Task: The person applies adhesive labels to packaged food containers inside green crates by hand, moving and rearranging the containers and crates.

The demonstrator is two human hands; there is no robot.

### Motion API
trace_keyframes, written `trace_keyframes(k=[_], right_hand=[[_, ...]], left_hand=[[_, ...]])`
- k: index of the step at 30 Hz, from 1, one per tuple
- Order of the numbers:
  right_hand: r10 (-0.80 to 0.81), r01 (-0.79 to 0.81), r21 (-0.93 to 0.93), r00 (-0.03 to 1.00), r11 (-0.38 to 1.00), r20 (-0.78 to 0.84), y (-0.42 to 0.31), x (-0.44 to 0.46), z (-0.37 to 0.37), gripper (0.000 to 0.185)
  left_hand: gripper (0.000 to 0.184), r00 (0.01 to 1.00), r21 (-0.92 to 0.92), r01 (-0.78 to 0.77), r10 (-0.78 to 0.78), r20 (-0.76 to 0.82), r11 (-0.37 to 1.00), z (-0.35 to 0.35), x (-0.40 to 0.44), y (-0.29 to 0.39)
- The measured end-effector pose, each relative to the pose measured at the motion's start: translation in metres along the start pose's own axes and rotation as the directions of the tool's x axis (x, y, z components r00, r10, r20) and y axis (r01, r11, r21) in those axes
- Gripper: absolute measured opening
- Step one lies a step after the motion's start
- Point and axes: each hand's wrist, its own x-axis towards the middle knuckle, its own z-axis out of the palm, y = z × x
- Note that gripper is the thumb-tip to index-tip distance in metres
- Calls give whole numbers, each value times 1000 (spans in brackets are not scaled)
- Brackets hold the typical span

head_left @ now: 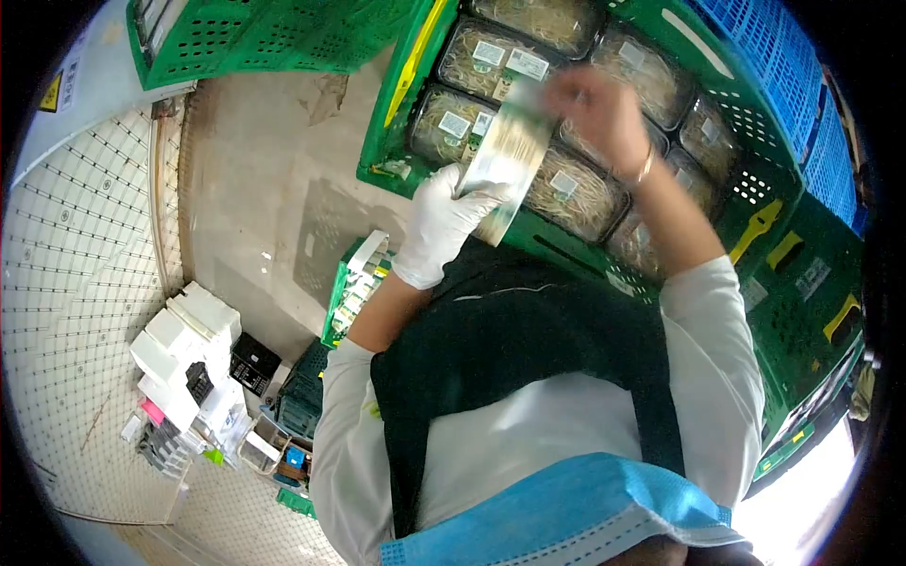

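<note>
My left hand [442, 222], in a white glove, is closed on a long strip of printed labels [505, 170], thumb on top. The strip slants up over a green crate [382, 151]. Close to its upper end is my bare right hand [604, 108], a band at its wrist; motion smears its fingers, so I cannot tell whether they grip anything. Several dark plastic trays of pale, sprout-like strands sit in the crate under clear covers, among them a labelled tray [571, 193] below my right hand and another tray [448, 123] left of the strip.
Another green crate [264, 42] stands at upper left. Blue crates [769, 52] and a stacked green crate [802, 274] border the right side. White boxes [184, 335] stand at lower left, and a small green basket [354, 292] is beside my left forearm.
</note>
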Motion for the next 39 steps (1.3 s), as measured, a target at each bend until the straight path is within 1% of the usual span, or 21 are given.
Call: trace_keyframes(k=[1,3,7,9,11,13,14,17,18,20,22,23,25,26,28,30,33,34,36,37,39], right_hand=[[127,-126,-12,991,992,50,21,28,-4,18],[-212,218,-259,976,941,54,101,77,15,26],[186,-189,-114,982,975,-41,124,106,31,24],[83,-172,446,974,878,212,103,86,33,38],[107,-510,433,730,743,675,78,60,33,61],[38,-685,481,594,548,804,69,32,45,65],[-179,-652,649,638,391,749,66,28,49,53],[78,-616,719,774,323,628,59,27,33,30],[52,-383,805,913,453,404,58,30,28,19],[58,-138,546,985,826,161,107,50,14,23],[-35,-15,409,993,913,115,134,79,4,28],[73,-82,129,995,988,72,148,92,10,29],[168,-137,-340,984,930,64,187,104,37,40],[163,-133,-335,985,933,61,186,105,41,40],[364,-123,-748,916,652,167,173,111,53,53],[390,-355,-739,911,572,-136,93,89,14,54],[155,-185,-533,983,825,-100,108,65,18,37],[248,-246,-31,961,969,122,70,43,16,45],[-173,-177,649,882,740,438,4,-7,7,44],[-304,-125,695,834,708,460,-15,-21,0,39],[-230,-27,643,922,766,312,-31,-39,-3,24]], left_hand=[[17,998,-1,63,-63,-25,998,-2,3,1],[14,989,-153,119,-130,-64,981,-8,8,-10],[9,989,-138,26,-45,-139,990,-19,2,-20],[8,984,-141,-60,35,-173,988,-25,-2,-24],[9,986,-99,-68,52,-159,993,-27,-5,-24],[11,988,15,-84,86,-126,996,-27,-5,-20],[11,988,16,-87,89,-129,996,-27,-6,-19],[14,988,19,9,-6,-154,1000,-20,-6,-13],[15,988,-92,118,-126,-91,989,-13,-6,0],[16,996,62,30,-25,-80,998,-16,-6,-15],[17,979,45,-56,64,-194,997,-16,-8,-26],[17,940,38,-151,155,-303,988,-18,-9,-26],[15,896,11,-85,81,-437,996,-37,-23,-23],[14,866,-3,-100,85,-493,995,-50,-34,-25],[18,810,-1,-207,171,-561,978,-64,-53,-19],[22,774,-40,-237,164,-612,971,-62,-70,-7],[23,853,29,-251,235,-466,968,-56,-77,-11],[25,887,4,-235,217,-408,972,-43,-70,-10],[19,907,121,-176,209,-366,977,-19,-53,-15],[16,930,-26,-175,156,-334,984,-11,-51,-19],[14,958,-174,-159,109,-267,972,-11,-50,-19]])
